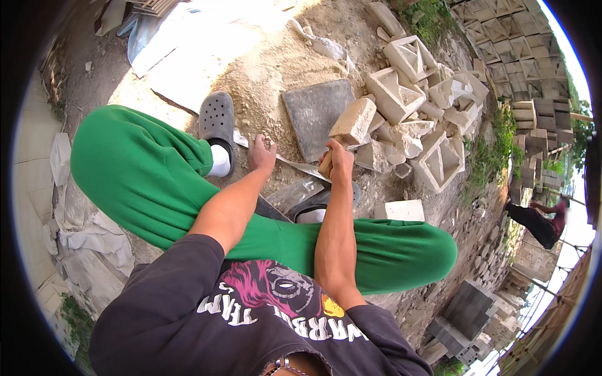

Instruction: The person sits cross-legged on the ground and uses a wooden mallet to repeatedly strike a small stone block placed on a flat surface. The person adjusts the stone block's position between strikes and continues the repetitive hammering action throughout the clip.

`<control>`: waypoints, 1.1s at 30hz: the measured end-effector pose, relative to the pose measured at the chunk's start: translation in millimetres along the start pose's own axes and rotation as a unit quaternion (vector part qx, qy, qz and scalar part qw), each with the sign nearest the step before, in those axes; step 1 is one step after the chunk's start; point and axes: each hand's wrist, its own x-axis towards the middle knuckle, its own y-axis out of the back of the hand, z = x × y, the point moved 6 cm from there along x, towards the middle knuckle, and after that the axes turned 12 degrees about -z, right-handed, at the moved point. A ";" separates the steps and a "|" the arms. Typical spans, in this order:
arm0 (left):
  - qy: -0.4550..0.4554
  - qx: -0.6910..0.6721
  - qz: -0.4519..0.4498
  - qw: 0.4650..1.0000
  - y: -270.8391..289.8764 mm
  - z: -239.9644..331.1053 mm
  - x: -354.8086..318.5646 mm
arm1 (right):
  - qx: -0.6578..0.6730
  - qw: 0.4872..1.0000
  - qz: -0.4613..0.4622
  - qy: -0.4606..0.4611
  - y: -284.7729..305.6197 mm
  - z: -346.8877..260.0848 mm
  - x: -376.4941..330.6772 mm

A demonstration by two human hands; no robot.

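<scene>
outdoor masonry yard, bare sandy ground (263, 69). broken hollow concrete blocks (411, 94) heaped at 1 o'clock, flat grey slab (316, 113) at 12, stacked moulded blocks (508, 44) along the 2 o'clock edge, dark pavers (467, 307) at 5. weeds between piles.

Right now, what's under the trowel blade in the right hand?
The right hand grips a wooden handle; the trowel blade lies low over sandy ground, beside a flat grey slab. What lies directly beneath the blade is covered.
</scene>
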 end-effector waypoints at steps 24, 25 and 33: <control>0.075 0.055 -0.048 0.995 -1.8 -10.8 30.2 | -0.087 0.996 -0.006 -0.009 5.4 38.3 31.1; 0.074 0.063 -0.049 0.994 -1.5 -10.6 32.0 | -0.098 0.995 -0.006 -0.007 3.1 36.5 29.8; 0.030 0.003 -0.034 0.999 -6.3 -21.6 51.0 | -0.105 0.995 0.001 0.002 1.8 37.9 31.6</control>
